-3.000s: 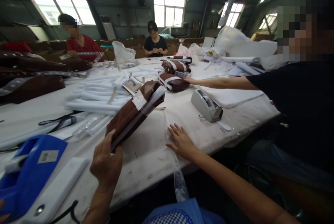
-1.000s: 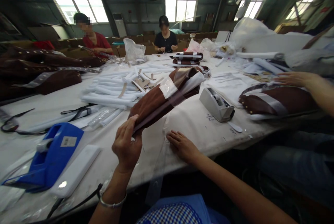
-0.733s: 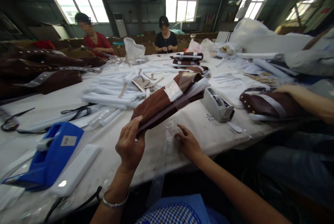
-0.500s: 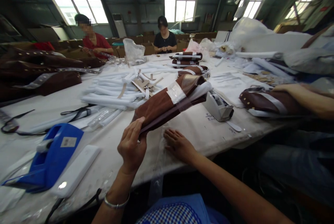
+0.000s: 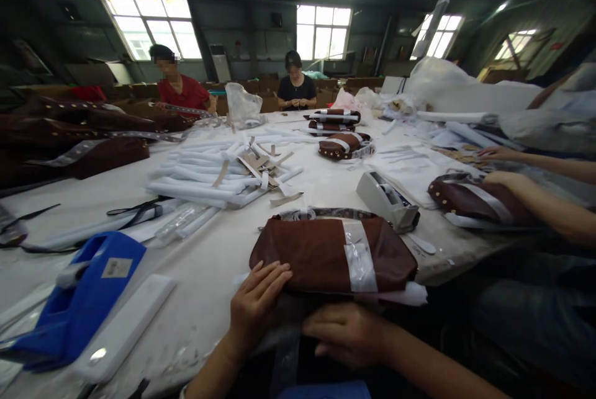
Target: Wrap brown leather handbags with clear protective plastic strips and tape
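Observation:
A brown handbag [image 5: 311, 253] lies on its side in front of me, with a clear plastic band [image 5: 359, 256] round it right of the middle. White padding [image 5: 410, 295] sticks out from under its lower right edge. My left hand [image 5: 258, 296] grips the bag's lower left edge, fingers together on top, thumb hidden. Just below the bag, at the table edge, my right hand [image 5: 347, 332] is closed with bent, slightly blurred fingers. Its fingertips meet a clear plastic strip [image 5: 286, 352] that hangs over the edge.
A grey tape dispenser [image 5: 388, 197] stands behind the bag; a blue one [image 5: 88, 300] is at left beside a white block [image 5: 125, 327]. White rolls [image 5: 200, 179] pile mid-table. A neighbour's hand [image 5: 505, 183] rests on another brown bag [image 5: 470, 194]. Two people sit opposite.
The bag, raised and tilted in my left hand before, now lies level and nearer, with its strap side away from me. My right hand has moved off the tabletop, down to the edge below the bag.

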`<state>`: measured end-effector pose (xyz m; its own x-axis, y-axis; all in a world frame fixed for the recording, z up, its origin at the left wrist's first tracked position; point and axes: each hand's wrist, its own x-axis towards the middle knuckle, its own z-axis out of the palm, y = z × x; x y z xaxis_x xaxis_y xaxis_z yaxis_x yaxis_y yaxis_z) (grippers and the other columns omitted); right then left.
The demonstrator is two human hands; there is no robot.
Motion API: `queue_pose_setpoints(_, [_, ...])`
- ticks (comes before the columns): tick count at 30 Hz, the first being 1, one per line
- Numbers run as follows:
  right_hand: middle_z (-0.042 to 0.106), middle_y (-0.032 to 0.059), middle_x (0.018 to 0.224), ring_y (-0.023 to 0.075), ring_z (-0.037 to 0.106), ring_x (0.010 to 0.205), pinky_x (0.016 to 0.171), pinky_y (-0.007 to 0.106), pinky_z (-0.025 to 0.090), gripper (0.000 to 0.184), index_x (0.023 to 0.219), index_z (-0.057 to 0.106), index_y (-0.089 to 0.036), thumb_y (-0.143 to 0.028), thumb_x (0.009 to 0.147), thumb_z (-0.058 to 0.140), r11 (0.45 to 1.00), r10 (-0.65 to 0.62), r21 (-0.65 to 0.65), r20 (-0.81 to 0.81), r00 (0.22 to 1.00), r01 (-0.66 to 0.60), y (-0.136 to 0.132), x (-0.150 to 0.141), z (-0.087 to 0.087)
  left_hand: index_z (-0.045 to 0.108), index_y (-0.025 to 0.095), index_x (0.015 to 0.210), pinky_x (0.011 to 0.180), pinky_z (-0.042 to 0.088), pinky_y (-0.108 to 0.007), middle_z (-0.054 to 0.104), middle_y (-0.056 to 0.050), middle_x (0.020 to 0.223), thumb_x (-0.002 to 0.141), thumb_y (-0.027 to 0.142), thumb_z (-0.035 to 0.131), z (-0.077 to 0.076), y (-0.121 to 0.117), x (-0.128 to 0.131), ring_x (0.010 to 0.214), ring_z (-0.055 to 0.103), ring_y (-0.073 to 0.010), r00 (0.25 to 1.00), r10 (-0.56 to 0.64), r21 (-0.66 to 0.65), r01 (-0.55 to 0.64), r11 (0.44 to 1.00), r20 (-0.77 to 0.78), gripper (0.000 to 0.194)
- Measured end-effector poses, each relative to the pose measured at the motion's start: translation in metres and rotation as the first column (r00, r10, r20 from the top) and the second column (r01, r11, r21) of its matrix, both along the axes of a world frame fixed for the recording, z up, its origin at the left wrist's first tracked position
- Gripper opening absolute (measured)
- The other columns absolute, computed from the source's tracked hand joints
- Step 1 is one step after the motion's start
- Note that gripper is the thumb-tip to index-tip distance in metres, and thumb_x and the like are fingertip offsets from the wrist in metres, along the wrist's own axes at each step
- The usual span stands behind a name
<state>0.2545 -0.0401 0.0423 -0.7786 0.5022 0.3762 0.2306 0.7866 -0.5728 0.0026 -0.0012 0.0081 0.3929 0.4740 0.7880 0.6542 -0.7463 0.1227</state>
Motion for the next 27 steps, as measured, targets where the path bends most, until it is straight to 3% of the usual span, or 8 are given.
queue_pose_setpoints(2, [0.077,0.0083,0.097,0.0183,0.074,0.082,0.075,0.027,0.059,0.031,0.125,0.065,-0.022,-0.029,0.096,0.055,0.991,-0.05,-0.128,-0.123,0.991,0.034,-0.008,-0.001,0.031,0.063,0.022,0.124,0.108,0.047,-0.04,0.073,-0.003,0.118,0.093,0.004,0.05,-0.002,-0.002,-0.001,0.117,0.064,-0.0175,1.0,0.002,-0.013,-0.003,1.0,-0.008,0.039])
queue_pose_setpoints(5, [0.075,0.0017,0.079,0.0136,0.07,0.062,0.064,0.024,0.057,0.023,0.109,0.07,-0.025,-0.029,0.099,0.05,0.912,-0.322,-0.349,-0.284,0.903,0.215,0.012,-0.001,0.079,0.066,0.022,0.122,0.109,0.047,-0.039,0.073,-0.003,0.118,0.096,0.009,0.049,-0.004,-0.004,0.001,0.114,0.066,-0.0169,0.998,-0.032,-0.003,0.032,0.999,-0.048,0.034])
queue_pose_setpoints(8, [0.076,0.0043,0.088,0.0195,0.072,0.081,0.079,0.03,0.056,0.02,0.098,0.074,-0.023,-0.035,0.094,0.058,0.796,-0.578,-0.299,-0.12,0.807,0.526,0.07,0.004,0.101,0.067,0.021,0.12,0.11,0.046,-0.038,0.073,-0.002,0.117,0.098,0.012,0.048,-0.005,-0.005,0.004,0.113,0.066,-0.0161,0.997,-0.054,0.018,0.055,0.998,-0.063,0.031])
queue_pose_setpoints(11, [0.075,0.0074,0.109,0.0236,0.067,0.101,0.093,0.033,0.049,0.023,0.104,0.075,-0.02,-0.029,0.089,0.06,0.728,-0.639,-0.104,0.256,0.726,0.678,0.139,0.012,0.085,0.068,0.021,0.118,0.11,0.046,-0.037,0.074,-0.002,0.115,0.099,0.013,0.047,-0.004,-0.007,0.005,0.111,0.067,-0.0154,0.997,-0.048,0.03,0.049,0.998,-0.061,0.03])
queue_pose_setpoints(14, [0.077,0.0045,0.085,0.0217,0.067,0.084,0.078,0.027,0.05,0.014,0.085,0.079,-0.018,-0.024,0.079,0.068,0.702,-0.497,-0.146,0.6,0.627,0.697,0.188,0.015,0.054,0.069,0.02,0.115,0.11,0.046,-0.036,0.074,-0.001,0.115,0.099,0.013,0.047,-0.001,-0.007,0.005,0.111,0.067,-0.0151,0.998,-0.043,0.052,0.046,0.998,-0.051,0.028])
queue_pose_setpoints(18, [0.073,0.0023,0.067,0.0199,0.065,0.067,0.062,0.025,0.047,0.019,0.071,0.078,-0.016,-0.034,0.071,0.077,0.675,-0.446,-0.168,0.683,0.579,0.718,0.213,0.007,0.029,0.069,0.021,0.115,0.111,0.044,-0.035,0.073,0.002,0.117,0.099,0.013,0.046,0.0,-0.006,0.006,0.11,0.067,-0.0146,0.999,-0.034,0.064,0.036,0.997,-0.029,0.029])
queue_pose_setpoints(23, [0.077,0.0056,0.092,0.0232,0.068,0.086,0.071,0.025,0.05,0.038,0.097,0.077,-0.017,-0.046,0.073,0.077,0.684,-0.473,-0.121,0.677,0.564,0.719,0.237,-0.012,0.025,0.069,0.022,0.116,0.106,0.049,-0.037,0.073,0.0,0.117,0.099,0.013,0.044,-0.007,0.0,0.018,0.108,0.068,-0.0167,1.0,0.025,0.03,-0.025,0.999,-0.012,0.032])
queue_pose_setpoints(27, [0.076,0.0089,0.096,0.0279,0.068,0.095,0.082,0.031,0.051,0.038,0.096,0.076,-0.018,-0.04,0.067,0.085,0.706,-0.461,-0.081,0.702,0.544,0.703,0.261,-0.036,0.018,0.069,0.023,0.117,0.104,0.052,-0.039,0.073,-0.002,0.118,0.097,0.01,0.047,-0.017,0.0,0.034,0.108,0.068,-0.0182,0.997,0.083,0.013,-0.083,0.996,0.008,0.033])
